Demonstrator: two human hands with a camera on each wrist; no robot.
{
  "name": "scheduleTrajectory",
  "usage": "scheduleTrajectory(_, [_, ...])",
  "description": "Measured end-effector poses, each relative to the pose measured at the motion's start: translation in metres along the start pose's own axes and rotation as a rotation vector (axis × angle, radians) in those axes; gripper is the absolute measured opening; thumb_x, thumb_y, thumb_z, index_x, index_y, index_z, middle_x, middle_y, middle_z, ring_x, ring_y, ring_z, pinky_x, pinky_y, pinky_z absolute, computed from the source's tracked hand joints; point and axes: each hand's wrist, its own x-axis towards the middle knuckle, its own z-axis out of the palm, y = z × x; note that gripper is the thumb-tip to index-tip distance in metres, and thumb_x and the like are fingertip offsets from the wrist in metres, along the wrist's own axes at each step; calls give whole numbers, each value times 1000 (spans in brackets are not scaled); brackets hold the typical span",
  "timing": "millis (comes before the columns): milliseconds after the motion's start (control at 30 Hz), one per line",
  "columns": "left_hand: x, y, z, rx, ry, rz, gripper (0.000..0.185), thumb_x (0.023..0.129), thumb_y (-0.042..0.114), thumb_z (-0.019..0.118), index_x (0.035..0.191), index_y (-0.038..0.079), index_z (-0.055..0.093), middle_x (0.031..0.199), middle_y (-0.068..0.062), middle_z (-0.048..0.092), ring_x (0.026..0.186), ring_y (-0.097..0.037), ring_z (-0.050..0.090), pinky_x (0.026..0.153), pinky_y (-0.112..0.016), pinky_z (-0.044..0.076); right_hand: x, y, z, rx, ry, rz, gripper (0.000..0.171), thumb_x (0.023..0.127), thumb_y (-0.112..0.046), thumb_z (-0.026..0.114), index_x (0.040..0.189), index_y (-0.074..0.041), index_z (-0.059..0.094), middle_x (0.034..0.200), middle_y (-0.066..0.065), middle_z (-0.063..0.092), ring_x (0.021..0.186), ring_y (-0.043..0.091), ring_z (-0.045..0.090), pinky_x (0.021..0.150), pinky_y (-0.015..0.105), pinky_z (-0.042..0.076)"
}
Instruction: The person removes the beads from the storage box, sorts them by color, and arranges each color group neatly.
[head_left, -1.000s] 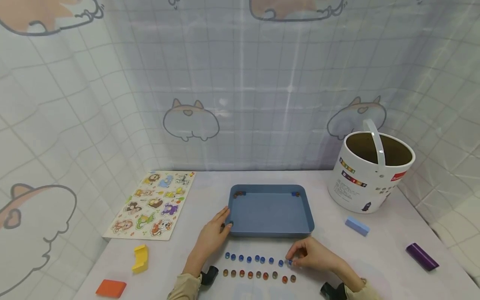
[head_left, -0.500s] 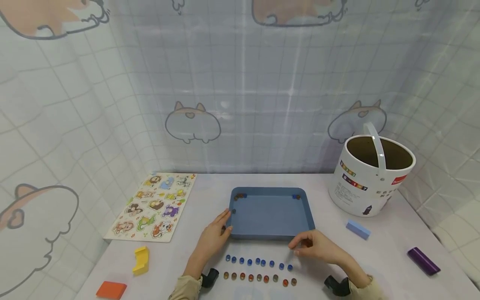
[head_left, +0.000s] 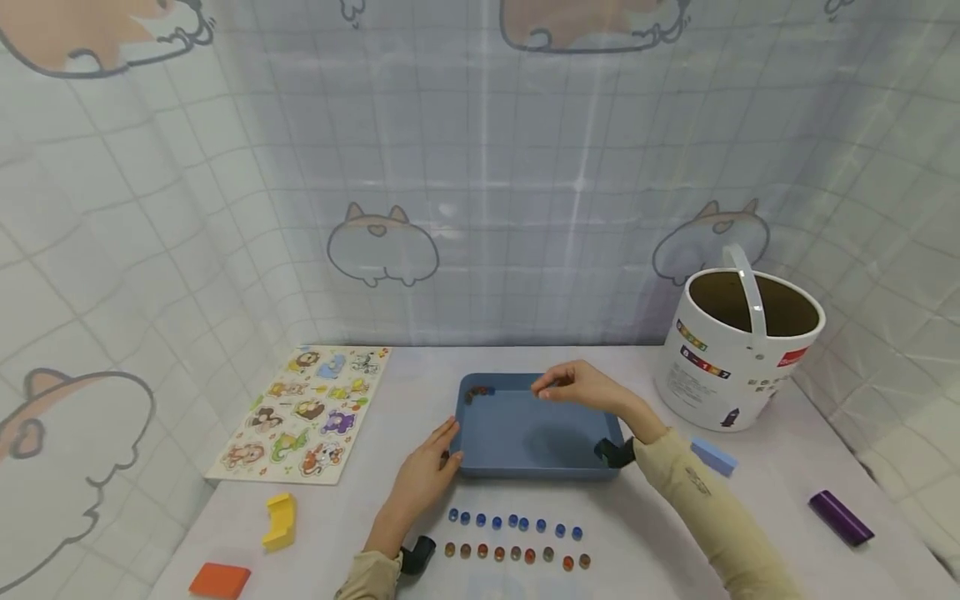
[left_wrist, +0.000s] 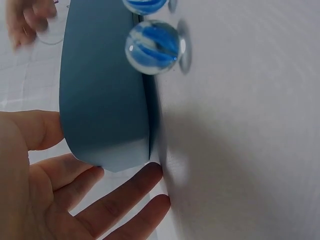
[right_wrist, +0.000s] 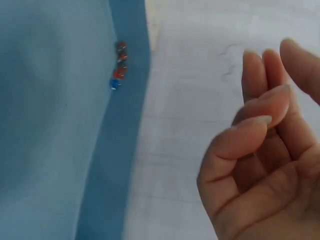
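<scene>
A blue-grey tray (head_left: 502,433) lies at the middle of the table. My left hand (head_left: 420,477) rests against its left side, thumb at the rim and fingers spread around the near corner in the left wrist view. My right hand (head_left: 585,390) hovers over the tray's far right part, fingers loosely curled, with nothing between thumb and fingertips in the right wrist view. Several brown, orange and blue marbles (right_wrist: 121,56) sit along the wall in the tray's far left corner. Before the tray run a row of blue marbles (head_left: 497,523) and a row of brown-orange marbles (head_left: 498,553). The right hand hides the far right corner.
An animal puzzle board (head_left: 303,417) lies at left, near a yellow block (head_left: 280,522) and an orange block (head_left: 220,580). At right stand a white bucket (head_left: 705,379), a light blue block (head_left: 714,457) and a purple block (head_left: 840,517). A curtain backs the table.
My right hand has left the near end of the blue row and moved up over the tray. A dark marble has rolled along the left wall to the far corner. My left hand stays put.
</scene>
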Motion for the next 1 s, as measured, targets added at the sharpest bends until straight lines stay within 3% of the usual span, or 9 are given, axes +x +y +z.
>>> scheduleTrajectory(133, [0, -2, 0, 3, -3, -2, 52, 95, 22, 60, 142, 4, 47, 152, -8, 44, 132, -32, 50, 105, -49, 45, 53, 9, 11, 3, 59, 87, 36, 94, -32, 63, 123, -11, 67, 125, 8, 66, 117, 22, 61, 104, 53, 45])
scheduleTrajectory(233, [0, -3, 1, -3, -10, 4, 52, 95, 21, 60, 142, 4, 47, 152, -9, 44, 131, -32, 52, 104, -48, 47, 81, 14, 30, -30, 111, 106, 35, 95, -30, 62, 122, -9, 68, 124, 8, 67, 116, 26, 61, 102, 50, 48])
scheduleTrajectory(367, [1, -4, 1, 1, -6, 11, 52, 95, 21, 61, 142, 3, 48, 151, -9, 44, 126, -31, 56, 100, -47, 50, 106, 17, 59, -98, 172, 127, 29, 93, -26, 65, 114, -7, 72, 116, 11, 70, 103, 27, 66, 90, 41, 56])
scheduleTrajectory(500, [3, -4, 1, 12, -2, 27, 52, 95, 22, 60, 142, 4, 48, 152, -8, 44, 122, -28, 60, 96, -44, 52, 118, 21, 83, -122, 250, 190, 25, 90, -24, 69, 109, -8, 74, 106, 10, 73, 86, 20, 68, 75, 30, 57])
scheduleTrajectory(600, [3, -4, 3, 0, -14, 29, 52, 95, 22, 59, 143, 4, 47, 152, -9, 43, 119, -28, 62, 94, -45, 53, 122, 26, 96, -146, 294, 228, 22, 89, -22, 71, 106, -9, 76, 103, 9, 74, 83, 18, 67, 71, 28, 55])
scheduleTrajectory(800, [1, -4, 3, -4, -16, 18, 52, 95, 22, 59, 143, 4, 47, 152, -9, 43, 118, -27, 62, 93, -45, 54, 126, 29, 112, -209, 355, 230, 18, 81, -14, 77, 99, -10, 78, 101, 8, 75, 97, 24, 68, 83, 36, 56])
scheduleTrajectory(1000, [1, -3, 1, 1, -4, 26, 52, 95, 22, 60, 142, 4, 48, 151, -8, 44, 113, -25, 65, 90, -44, 55, 130, 29, 117, -266, 383, 228, 18, 77, -15, 81, 95, -13, 78, 91, 2, 76, 86, 19, 69, 81, 34, 57])
